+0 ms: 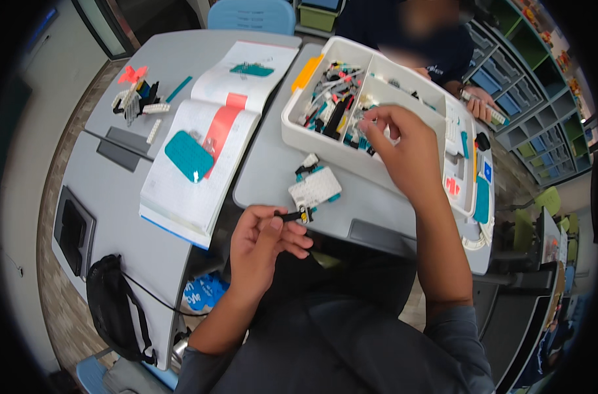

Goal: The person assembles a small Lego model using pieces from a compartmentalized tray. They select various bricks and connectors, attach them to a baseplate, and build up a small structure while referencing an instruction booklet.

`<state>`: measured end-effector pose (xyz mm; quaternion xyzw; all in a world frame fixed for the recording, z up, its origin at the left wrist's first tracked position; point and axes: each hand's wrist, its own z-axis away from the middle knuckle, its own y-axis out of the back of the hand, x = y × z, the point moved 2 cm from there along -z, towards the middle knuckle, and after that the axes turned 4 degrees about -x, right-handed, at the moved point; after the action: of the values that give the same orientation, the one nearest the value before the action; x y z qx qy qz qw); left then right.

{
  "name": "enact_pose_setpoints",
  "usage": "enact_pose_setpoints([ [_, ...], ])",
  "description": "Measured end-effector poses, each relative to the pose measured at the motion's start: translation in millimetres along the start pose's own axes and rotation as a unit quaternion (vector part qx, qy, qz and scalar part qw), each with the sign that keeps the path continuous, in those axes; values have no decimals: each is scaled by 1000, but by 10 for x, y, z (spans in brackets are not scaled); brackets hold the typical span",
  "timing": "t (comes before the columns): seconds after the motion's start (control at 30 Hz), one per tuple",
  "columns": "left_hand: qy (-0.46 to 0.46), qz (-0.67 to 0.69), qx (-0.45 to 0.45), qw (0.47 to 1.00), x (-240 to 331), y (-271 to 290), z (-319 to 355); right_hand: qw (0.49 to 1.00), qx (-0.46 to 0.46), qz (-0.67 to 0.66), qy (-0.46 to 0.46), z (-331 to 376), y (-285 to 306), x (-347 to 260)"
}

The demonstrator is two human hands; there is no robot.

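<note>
My left hand is closed in a pinch on a small black building-brick piece with yellow bits at its end. Just beyond it on the table lies a white and teal brick assembly with some black parts. My right hand reaches over the white parts bin, its thumb and index finger drawn together above a compartment of loose pieces. Whatever sits between those fingertips is too small to make out. Black, white, teal and coral bricks fill the bin's left compartment.
Left of the bin, an open booklet shows printed brick pictures. Beyond it stand a built model with coral pieces and a teal beam. A black bag hangs at the table's left edge. Across the bin, another person's hand holds a white strip.
</note>
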<state>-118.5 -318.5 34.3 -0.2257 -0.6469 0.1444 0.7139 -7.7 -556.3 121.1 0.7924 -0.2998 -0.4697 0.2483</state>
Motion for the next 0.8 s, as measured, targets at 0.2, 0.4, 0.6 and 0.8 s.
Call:
enact_pose_setpoints([
  [0.2, 20, 26, -58, 998, -142, -159, 51, 948, -133, -272, -97, 1075, -59, -227],
  [0.4, -49, -65, -98, 992, -243, -419, 118, 970, -46, -229, -68, 1387, -56, -317],
  [0.6, -179, -258, -130, 940, -305, -495, 241, 981, -15, -177, -74, 1426, -78, -308],
  [0.8, -221, -326, -78, 916, -54, -401, 88, 984, -34, -163, -61, 1369, -68, -315],
])
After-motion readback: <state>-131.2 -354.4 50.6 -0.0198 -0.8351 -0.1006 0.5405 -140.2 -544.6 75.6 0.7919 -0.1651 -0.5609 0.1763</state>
